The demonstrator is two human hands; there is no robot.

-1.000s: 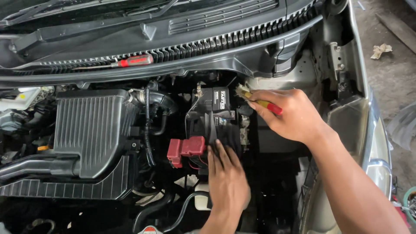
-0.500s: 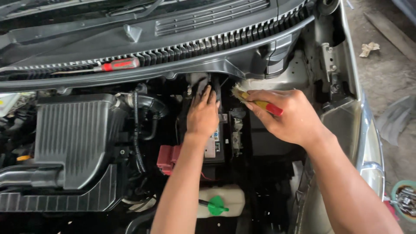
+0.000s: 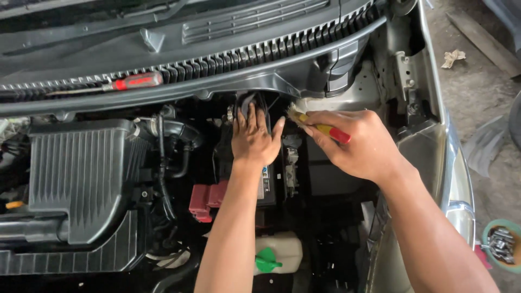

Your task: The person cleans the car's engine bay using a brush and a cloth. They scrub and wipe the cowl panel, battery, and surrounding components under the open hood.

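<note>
We look down into an open engine bay, and our left hand [image 3: 254, 137] lies flat, fingers spread and released, on top of the black car battery [image 3: 267, 184] just left of the frame's centre; the palm covers most of the battery's upper face, and only its near edge shows below the wrist. Our right hand [image 3: 355, 142], right of centre, is clenched around a small brush [image 3: 317, 126] with a yellow and red handle; its pale bristles point to the left, close to the thumb of our left hand and just beside the battery's far right corner, though we cannot tell whether the bristles touch anything. A red terminal cover [image 3: 206, 199] sits just left of the battery, below and left of our left forearm. In the left half of the frame stands the ribbed grey air filter box [image 3: 81, 173], with black hoses [image 3: 173, 146] between it and the battery. At the upper left a red-handled screwdriver [image 3: 127, 82] rests on the slotted grey cowl panel [image 3: 244, 54]. At the bottom centre we see a white fluid reservoir [image 3: 285, 249] with a green cap [image 3: 267, 261], and at the lower right edge a green round tin [image 3: 502, 244] holding metal parts stands on the ground
</note>
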